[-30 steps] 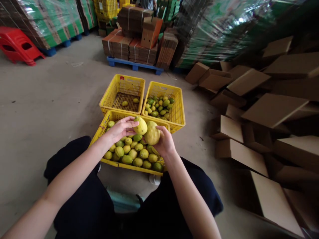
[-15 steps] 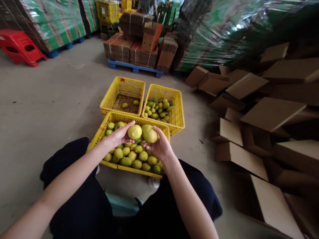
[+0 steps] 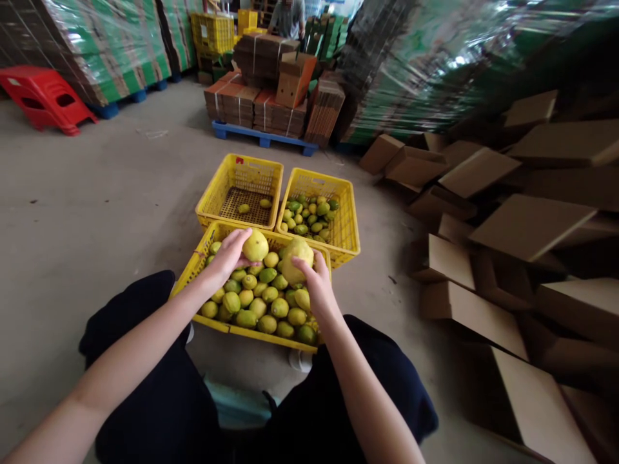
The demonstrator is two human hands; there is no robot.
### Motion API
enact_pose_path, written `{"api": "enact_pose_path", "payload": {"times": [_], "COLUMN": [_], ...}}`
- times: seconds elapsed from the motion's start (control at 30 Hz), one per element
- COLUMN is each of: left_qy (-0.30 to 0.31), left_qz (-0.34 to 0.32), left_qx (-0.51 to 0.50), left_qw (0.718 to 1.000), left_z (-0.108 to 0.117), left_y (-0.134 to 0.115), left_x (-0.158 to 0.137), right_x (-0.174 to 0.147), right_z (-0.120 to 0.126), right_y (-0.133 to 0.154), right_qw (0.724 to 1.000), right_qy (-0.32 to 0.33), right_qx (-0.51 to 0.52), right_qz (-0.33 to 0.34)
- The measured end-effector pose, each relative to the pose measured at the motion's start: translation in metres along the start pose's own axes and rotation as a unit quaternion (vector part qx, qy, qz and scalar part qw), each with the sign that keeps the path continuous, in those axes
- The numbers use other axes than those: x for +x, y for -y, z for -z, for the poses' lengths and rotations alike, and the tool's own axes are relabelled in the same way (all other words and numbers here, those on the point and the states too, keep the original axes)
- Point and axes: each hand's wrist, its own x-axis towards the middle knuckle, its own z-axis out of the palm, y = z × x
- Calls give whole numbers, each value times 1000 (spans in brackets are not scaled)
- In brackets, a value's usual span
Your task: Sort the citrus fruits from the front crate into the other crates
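Note:
My left hand (image 3: 231, 259) is closed around a yellow-green lemon (image 3: 255, 245), its round end facing right. In my right hand (image 3: 315, 277) is a larger pale-yellow lemon (image 3: 296, 260), gripped with the thumb across its front. Both hands are above the near yellow crate (image 3: 193, 265), which holds many green and yellow lemons (image 3: 258, 307). Behind it on the left stands a yellow crate (image 3: 206, 201) with two lemons on its slatted bottom. Beside that, a third yellow crate (image 3: 345, 225) contains a heap of smaller, greener lemons (image 3: 309, 216).
Open cardboard boxes (image 3: 483, 258) lie piled along the right. A blue pallet (image 3: 264, 137) bears bundled flat cartons (image 3: 278, 109) ahead. A red stool (image 3: 51, 100) stands at the left, near wrapped pallet stacks (image 3: 116, 48). Someone in a grey shirt (image 3: 289, 19) is at the back.
My hands have moved apart, the left one slightly left and up, the right one slightly right. The right-hand lemon has been turned more upright. Both lemons are still held.

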Motion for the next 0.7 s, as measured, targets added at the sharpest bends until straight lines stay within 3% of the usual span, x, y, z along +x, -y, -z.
{"api": "enact_pose_path", "payload": {"times": [0.1, 0.17, 0.27, 0.37, 0.53, 0.7], "left_qy": [23, 43, 90, 92, 61, 72], "left_qz": [-25, -50, -128, -204, -228, -240], "left_qx": [20, 44, 102, 155, 166, 191], "left_qw": [999, 997, 982, 962, 957, 949], "left_z": [1, -1, -3, -3, -2, -4], "left_y": [-2, -2, -2, -2, -5, -7], "left_x": [-5, -11, -20, -24, -21, -21], "right_x": [-5, -8, -11, -11, -9, -10], "right_z": [-3, -5, -8, -8, -5, -6], "right_y": [5, 6, 4, -1, -4, -4], "right_qw": [992, 988, 969, 948, 945, 945], "right_qy": [-48, -23, -24, -51, -57, -63], "right_qx": [-79, -97, -162, -212, -200, -179], "right_qz": [84, 119, 184, 231, 251, 265]}}
